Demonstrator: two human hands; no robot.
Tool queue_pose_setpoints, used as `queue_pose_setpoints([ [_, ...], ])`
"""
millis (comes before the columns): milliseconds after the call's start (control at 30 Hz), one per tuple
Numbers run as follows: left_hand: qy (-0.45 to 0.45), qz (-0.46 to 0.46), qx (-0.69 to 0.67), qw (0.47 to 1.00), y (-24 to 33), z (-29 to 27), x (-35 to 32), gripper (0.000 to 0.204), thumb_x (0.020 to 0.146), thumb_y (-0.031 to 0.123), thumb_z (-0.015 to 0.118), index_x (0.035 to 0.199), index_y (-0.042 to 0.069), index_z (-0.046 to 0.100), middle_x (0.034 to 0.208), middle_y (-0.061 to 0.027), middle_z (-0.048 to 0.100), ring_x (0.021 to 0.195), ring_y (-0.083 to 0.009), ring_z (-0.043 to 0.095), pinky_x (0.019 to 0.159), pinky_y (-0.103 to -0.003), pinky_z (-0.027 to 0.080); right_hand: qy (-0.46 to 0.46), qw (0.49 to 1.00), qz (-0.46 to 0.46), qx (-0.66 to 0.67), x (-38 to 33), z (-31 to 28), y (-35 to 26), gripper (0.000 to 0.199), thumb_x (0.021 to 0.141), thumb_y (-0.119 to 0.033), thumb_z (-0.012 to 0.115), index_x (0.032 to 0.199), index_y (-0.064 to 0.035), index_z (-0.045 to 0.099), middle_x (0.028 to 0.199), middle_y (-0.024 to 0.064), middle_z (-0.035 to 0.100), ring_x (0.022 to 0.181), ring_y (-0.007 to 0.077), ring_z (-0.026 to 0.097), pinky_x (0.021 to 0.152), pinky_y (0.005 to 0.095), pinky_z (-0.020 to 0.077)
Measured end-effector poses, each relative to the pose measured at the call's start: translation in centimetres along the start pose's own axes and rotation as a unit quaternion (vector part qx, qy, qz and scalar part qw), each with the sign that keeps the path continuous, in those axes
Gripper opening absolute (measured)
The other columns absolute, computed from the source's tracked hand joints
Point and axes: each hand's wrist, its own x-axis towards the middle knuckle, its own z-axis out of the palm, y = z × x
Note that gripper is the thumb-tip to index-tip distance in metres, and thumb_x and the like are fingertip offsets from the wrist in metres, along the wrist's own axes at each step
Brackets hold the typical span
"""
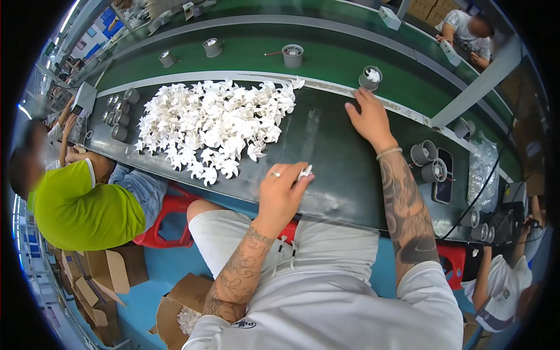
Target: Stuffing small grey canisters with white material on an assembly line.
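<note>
Near the table's front edge, my left hand [279, 195] pinches a small white fan blade wheel [305, 171] between thumb and fingertips. My right hand [371, 119] reaches to the green belt, fingers stretched out and thumb apart. Its fingertips are at the near side of a grey round fan housing [366, 83], which has a white blade wheel inside; whether they touch it I cannot tell. A wide heap of white blade wheels [216, 119] covers the tabletop beyond and left of my left hand. Two more grey housings [424, 153] stand right of my right forearm.
Several grey housings, one with a red wire [292, 56], sit along the green belt [251, 57]. A phone [443, 178] and a clear plastic bag [484, 172] lie at the right. More housings [119, 116] stand at left, near a person in a lime shirt [87, 201].
</note>
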Motion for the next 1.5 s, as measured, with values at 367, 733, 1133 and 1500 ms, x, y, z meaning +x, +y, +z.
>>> queue_pose_setpoints([
  [367, -0.006, -0.139, -0.109, 0.984, -1.1, -0.6, 0.6, 0.022, 0.089, 0.003, 0.075, 0.11, 0.002, 0.072, 0.091, -0.0099, 0.068, 0.074, -0.0155, 0.065, 0.067, -0.028, 0.052, 0.034, 0.955, -0.002, -0.296, -6.4, -11.0, -0.2, 0.068, 0.087, -0.035, 0.076, 0.143, -0.004, 0.053, 0.146, 0.0248, 0.053, 0.142, 0.0441, 0.042, 0.114, 0.0649, 0.0286],
  [733, 0.0, -0.116, -0.296, 0.948, -0.3, 2.2, 2.0, 0.018, 0.089, 0.004, 0.077, 0.105, -0.003, 0.073, 0.098, -0.0083, 0.07, 0.082, -0.0136, 0.069, 0.073, -0.027, 0.056, -0.13, 0.991, -0.004, -0.018, -8.9, -11.4, -3.7, 0.067, 0.082, -0.019, 0.082, 0.143, -0.0063, 0.056, 0.116, 0.0156, 0.064, 0.117, 0.0334, 0.06, 0.105, 0.0428, 0.0456],
  [1133, -0.013, -0.162, -0.393, 0.905, -1.4, 1.9, 2.2, 0.016, 0.094, -0.002, 0.07, 0.109, -0.007, 0.069, 0.126, -0.0095, 0.062, 0.107, -0.0128, 0.064, 0.092, -0.028, 0.054, -0.092, 0.979, -0.085, 0.162, -5.6, -3.1, -7.6, 0.062, 0.075, -0.018, 0.085, 0.131, -0.007, 0.061, 0.133, 0.0159, 0.062, 0.127, 0.0367, 0.058, 0.107, 0.0435, 0.0436],
  [1500, 0.033, -0.085, -0.214, 0.973, 0.0, 1.9, 1.7, 0.018, 0.09, 0.003, 0.074, 0.108, -0.001, 0.074, 0.128, -0.0156, 0.065, 0.107, -0.023, 0.068, 0.088, -0.032, 0.055, -0.131, 0.937, -0.066, 0.318, -7.0, -3.8, -10.7, 0.057, 0.078, 0.0, 0.079, 0.132, -0.0093, 0.063, 0.119, 0.014, 0.06, 0.103, 0.0314, 0.066, 0.084, 0.0358, 0.0549],
])
